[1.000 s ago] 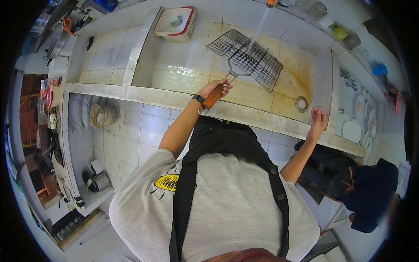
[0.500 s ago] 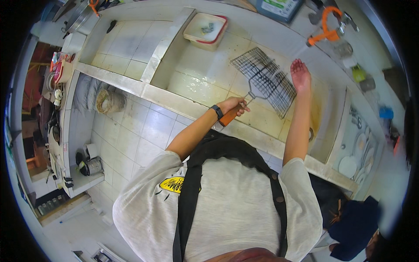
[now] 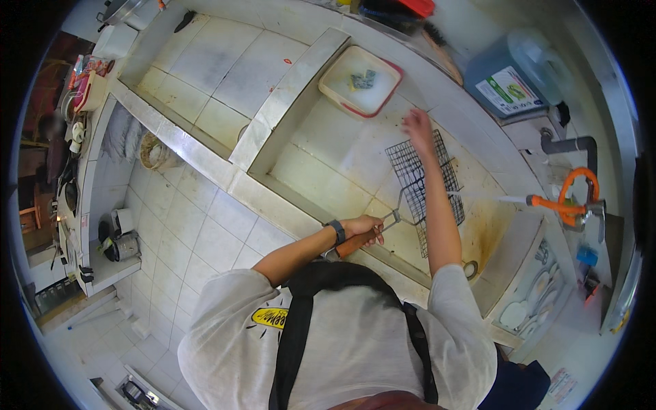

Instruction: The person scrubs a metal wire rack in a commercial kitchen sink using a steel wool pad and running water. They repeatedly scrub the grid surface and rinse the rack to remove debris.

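Observation:
My left hand (image 3: pixel 365 229) is wrapped round the wooden handle (image 3: pixel 354 243) of a wire grill basket (image 3: pixel 414 193) at the near edge of the sink. The dark mesh lies tilted inside the tiled sink (image 3: pixel 328 150), partly hidden under my right forearm. My right hand (image 3: pixel 419 131) is raised over the far end of the mesh, loosely open and slightly blurred, with nothing seen in it. Beyond it stands a cream tub with a red rim (image 3: pixel 393 68), holding cloudy liquid and a greenish-grey sponge (image 3: pixel 363 80).
An orange-ended tap (image 3: pixel 570 199) at the right sends a water stream leftward toward my forearm. A large jug of bluish liquid (image 3: pixel 512 75) stands on the back ledge. A divider (image 3: pixel 290 102) separates two basins. Dishes (image 3: pixel 526 307) lie at the right; a bucket (image 3: pixel 156 152) stands lower left.
My right hand has moved left and away from me, over the mesh toward the tub. The view has shifted right, and running water now shows at the tap. My left hand keeps the handle.

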The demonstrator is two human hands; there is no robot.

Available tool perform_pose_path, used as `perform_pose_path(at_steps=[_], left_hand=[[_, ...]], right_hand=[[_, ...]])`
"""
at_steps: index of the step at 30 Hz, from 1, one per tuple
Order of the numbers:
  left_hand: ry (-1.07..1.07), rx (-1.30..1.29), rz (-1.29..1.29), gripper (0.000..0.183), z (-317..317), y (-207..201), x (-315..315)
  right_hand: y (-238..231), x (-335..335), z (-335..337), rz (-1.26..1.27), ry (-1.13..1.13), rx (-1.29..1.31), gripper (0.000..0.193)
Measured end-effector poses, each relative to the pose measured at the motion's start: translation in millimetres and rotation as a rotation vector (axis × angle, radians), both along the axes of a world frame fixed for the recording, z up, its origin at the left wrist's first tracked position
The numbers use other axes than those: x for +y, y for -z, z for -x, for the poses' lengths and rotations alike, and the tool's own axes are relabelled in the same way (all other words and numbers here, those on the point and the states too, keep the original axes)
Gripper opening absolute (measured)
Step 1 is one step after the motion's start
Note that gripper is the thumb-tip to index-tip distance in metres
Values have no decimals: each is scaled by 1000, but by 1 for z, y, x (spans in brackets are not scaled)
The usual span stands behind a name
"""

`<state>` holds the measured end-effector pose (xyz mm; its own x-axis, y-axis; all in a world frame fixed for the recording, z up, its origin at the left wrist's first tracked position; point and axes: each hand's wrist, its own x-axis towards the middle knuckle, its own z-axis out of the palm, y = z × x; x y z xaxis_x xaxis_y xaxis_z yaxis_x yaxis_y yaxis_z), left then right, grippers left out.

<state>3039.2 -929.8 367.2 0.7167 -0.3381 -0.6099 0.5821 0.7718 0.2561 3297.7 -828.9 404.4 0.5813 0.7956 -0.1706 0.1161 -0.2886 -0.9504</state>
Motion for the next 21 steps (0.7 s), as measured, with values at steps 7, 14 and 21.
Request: perform_pose_path(at_steps=[7,14,21], left_hand=[[-61,-216,-339,40,-1,36,-16],[125,-272,-688,47,-11,35,-15],[77,-208,-775,51,-2,31,-22]], right_hand=[[47,173,19,408,-389,-833,65],[204,189,-23,674,-385,-132,74],[205,183,14,888,-538,-222,69]])
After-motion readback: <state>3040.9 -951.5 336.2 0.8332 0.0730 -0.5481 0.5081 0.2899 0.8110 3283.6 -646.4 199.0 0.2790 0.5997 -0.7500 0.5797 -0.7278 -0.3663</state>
